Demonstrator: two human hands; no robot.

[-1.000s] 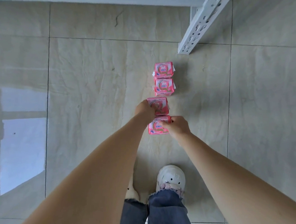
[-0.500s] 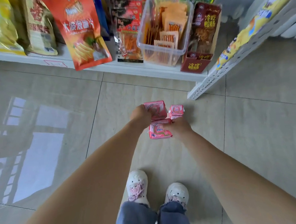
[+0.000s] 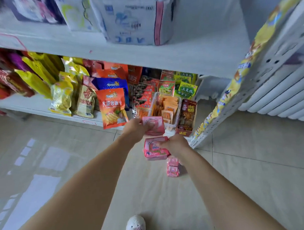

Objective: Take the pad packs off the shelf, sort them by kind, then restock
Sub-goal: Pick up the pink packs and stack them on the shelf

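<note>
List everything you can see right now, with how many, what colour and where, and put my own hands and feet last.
pad pack in left hand: one, pink, held up in front of the bottom shelf
pad pack in right hand: one, pink, held just below the first
pad packs on floor: two, pink, in a row beneath the right hand
snack bags: many, yellow, orange, blue, red and green, on the bottom shelf
clear tub: one, holding orange packets, on the bottom shelf
white packs: several, blurred, on the upper shelf
radiator: one, white, far right
floor: beige tiles
left hand: grips a pack
right hand: grips a pack
shoes: two, white, bottom edge
</note>
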